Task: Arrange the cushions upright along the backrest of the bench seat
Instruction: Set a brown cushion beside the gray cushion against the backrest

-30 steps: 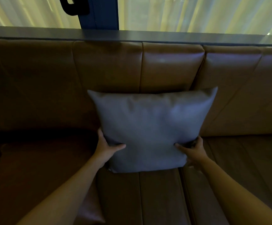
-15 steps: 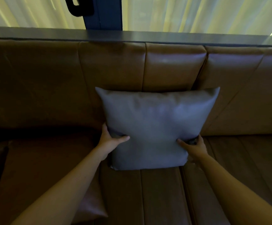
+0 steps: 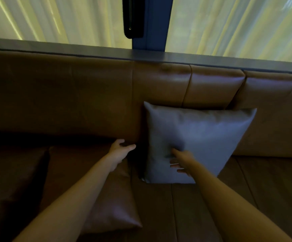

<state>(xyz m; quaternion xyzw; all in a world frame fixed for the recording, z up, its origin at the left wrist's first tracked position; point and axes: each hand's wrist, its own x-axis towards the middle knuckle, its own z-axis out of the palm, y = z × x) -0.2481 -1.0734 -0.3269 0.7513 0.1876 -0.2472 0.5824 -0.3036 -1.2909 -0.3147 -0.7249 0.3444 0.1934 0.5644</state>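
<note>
- Grey cushion [image 3: 201, 138]: upright against the bench backrest [image 3: 89, 102], bottom edge on the seat.
- Right hand [image 3: 182, 162]: fingers spread, flat on the cushion's lower front.
- Left hand [image 3: 120, 150]: loosely spread, holding nothing, above a brown cushion [image 3: 110, 198] lying flat.

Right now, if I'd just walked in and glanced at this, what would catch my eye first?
Most likely the grey cushion, standing upright against the brown leather backrest right of centre, with the right hand pressed flat on its lower front. Next, the left hand reaching out to a brown cushion lying flat on the seat beside it. Behind the bench, pale yellow curtains glow brightly.
</note>
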